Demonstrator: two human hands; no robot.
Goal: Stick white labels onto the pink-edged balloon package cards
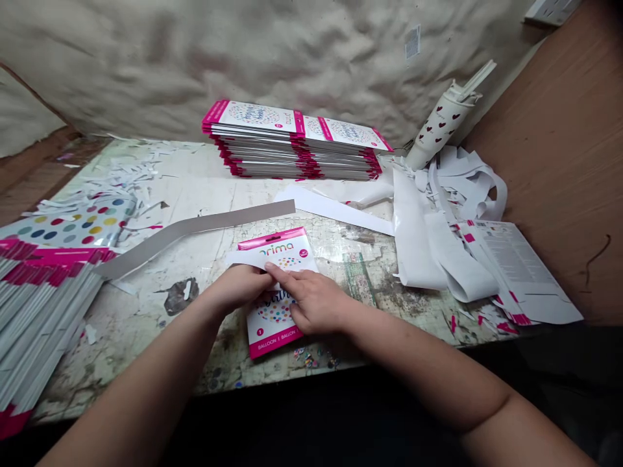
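Two hands on my screen, and what's between them?

One balloon card, pink-edged and printed with coloured dots. My left hand and right hand are both closed on it, fingers meeting over its middle. It sits just above the near edge of the worktable, at 6 o'clock from the table's centre. A white paper flap sticks out at the card's top left, by my left hand.

How many stacks do you count?

Two. One stack of cards lies at 12 o'clock from my hands, two cards wide, and one larger stack lies at 9 o'clock, running off the edge of my view. I can't count the cards in either.

Anything else near them?

One grey strip lies at 10 o'clock, one heart-printed paper cone stands tilted at 2 o'clock, and one printed flat sheet lies at 3 o'clock. A heap of white offcuts sits between the cone and that sheet. Tiny coloured scraps lie at 6 o'clock, too small for me to count.
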